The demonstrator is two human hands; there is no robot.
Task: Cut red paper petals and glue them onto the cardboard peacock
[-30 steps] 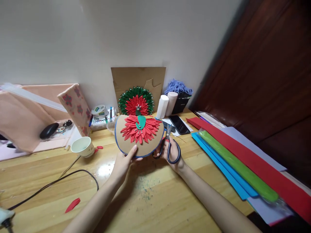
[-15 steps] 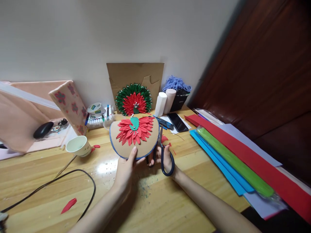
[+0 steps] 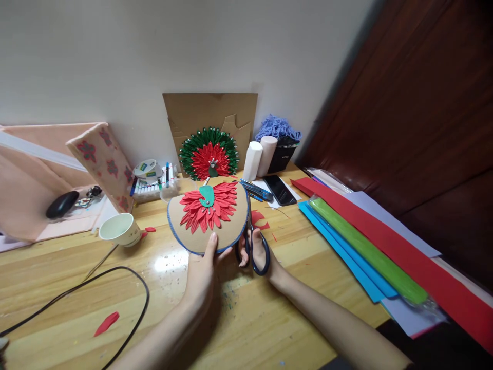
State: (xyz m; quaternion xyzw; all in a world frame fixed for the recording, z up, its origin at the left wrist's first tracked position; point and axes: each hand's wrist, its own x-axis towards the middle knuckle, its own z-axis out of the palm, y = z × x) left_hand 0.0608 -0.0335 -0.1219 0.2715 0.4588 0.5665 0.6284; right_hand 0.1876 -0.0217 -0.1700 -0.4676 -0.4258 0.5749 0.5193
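Note:
My left hand grips the lower edge of a rounded cardboard piece, thumb on top. The cardboard has a blue rim, red paper petals in a fan and a green paper shape at their top middle. In my right hand is a pair of scissors with dark blue handles, blades pointing up along the cardboard's right edge. Part of the blades is hidden at that edge, so I cannot tell whether they touch it.
Behind stands a cardboard panel with a green-and-red paper fan. To the left are a paper cup, markers and a black cable. On the right lie a phone, utility knife and coloured paper. Red scraps lie near the scissors.
The view has shifted slightly. The cardboard piece is tilted a little more, its left side lower, and the scissors stand closer along its right edge. Both hands keep their hold.

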